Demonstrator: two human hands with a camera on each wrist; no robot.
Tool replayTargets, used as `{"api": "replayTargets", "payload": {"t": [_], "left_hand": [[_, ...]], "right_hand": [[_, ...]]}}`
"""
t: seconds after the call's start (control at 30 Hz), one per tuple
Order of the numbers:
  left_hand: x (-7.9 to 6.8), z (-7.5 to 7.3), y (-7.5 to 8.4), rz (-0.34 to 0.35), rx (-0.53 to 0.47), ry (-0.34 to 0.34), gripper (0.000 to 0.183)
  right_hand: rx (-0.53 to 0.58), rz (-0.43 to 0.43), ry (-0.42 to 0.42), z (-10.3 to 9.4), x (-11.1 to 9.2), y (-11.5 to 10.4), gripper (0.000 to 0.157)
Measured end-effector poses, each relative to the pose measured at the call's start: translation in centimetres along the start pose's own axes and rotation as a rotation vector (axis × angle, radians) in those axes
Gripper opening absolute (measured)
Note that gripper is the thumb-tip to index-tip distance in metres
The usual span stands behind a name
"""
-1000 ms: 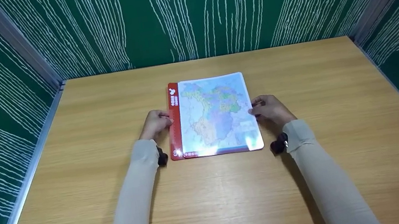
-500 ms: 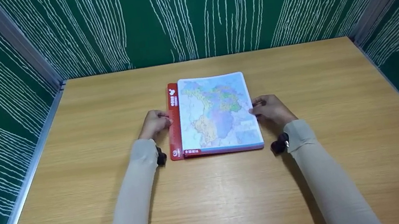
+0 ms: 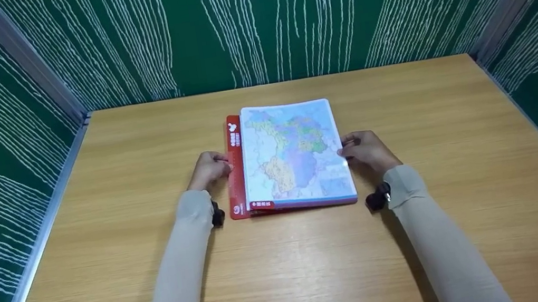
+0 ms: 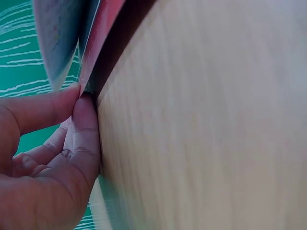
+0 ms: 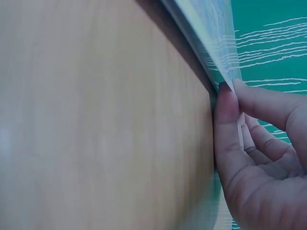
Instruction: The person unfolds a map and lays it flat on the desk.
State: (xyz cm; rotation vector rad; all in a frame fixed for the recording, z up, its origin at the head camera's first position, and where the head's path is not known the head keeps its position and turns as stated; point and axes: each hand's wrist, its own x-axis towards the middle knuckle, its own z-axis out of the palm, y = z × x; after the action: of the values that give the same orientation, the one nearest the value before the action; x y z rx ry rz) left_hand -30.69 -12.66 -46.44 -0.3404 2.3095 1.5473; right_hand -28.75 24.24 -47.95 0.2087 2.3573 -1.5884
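Observation:
In the head view a glossy coloured map lies upside down at mid-table, a red strip showing along its left side. My left hand pinches that red edge between thumb and fingers. Seen from the left wrist, the upper leaf stands away from the red lower layer, its loose edge near my thumb. On the opposite side my right hand pinches the map's right edge. The right wrist view shows thumb and forefinger meeting at the edge of the map.
A wood-grain table carries the map. Green panels with white wavy lines enclose it at the back and both sides. Each wrist wears a small black device, one by the right cuff.
The upper leaf's left side has lifted off the red layer, and the bright glare along its lower part is gone. Both hands hold nearly the same places.

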Motion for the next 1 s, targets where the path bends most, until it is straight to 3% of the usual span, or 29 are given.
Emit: {"api": "replayTargets", "payload": {"t": [0.47,0.7,1.0], "left_hand": [[0.2,-0.6,-0.4,-0.054,-0.026,0.007,0.034],[0.3,-1.0,-0.8,-0.019,-0.03,-0.012,0.036],[0.0,-1.3,-0.6,-0.05,-0.028,-0.003,0.036]], "right_hand": [[-0.017,0.018,0.026,-0.8,0.1,0.6,0.035],[0.035,0.0,-0.002,-1.2,-0.3,0.4,0.036],[0.009,0.023,0.02,-1.4,-0.1,0.4,0.033]]}}
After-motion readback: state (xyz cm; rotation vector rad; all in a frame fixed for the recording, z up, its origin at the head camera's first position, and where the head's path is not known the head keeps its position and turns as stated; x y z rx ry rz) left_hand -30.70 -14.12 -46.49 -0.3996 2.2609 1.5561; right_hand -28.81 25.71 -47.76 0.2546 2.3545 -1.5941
